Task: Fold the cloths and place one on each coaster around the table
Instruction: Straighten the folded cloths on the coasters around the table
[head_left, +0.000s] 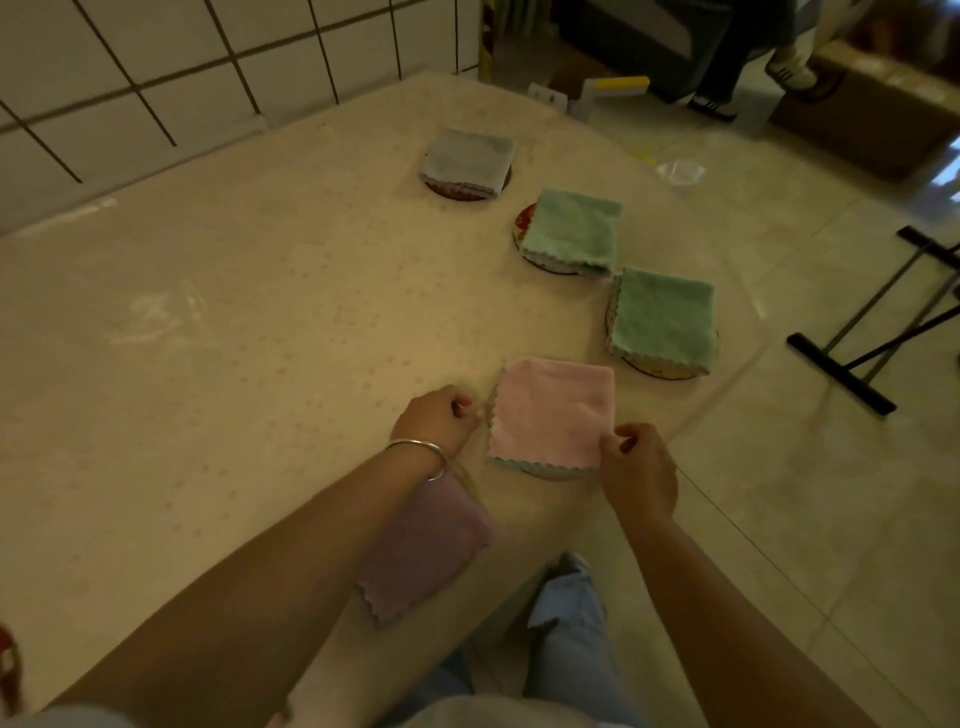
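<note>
A folded pink cloth lies on a round coaster near the table's front edge. My right hand pinches its near right corner. My left hand sits just left of the cloth with curled fingers, a small gap from its edge, holding nothing. A folded purple cloth lies partly under my left forearm. Two folded green cloths and a folded grey-blue cloth each cover a coaster further along the right side.
The table has a pale glossy cover and stands against a white tiled wall. Black stand legs are on the floor to the right. A plastic cup, a cardboard box and another person's feet are at the back.
</note>
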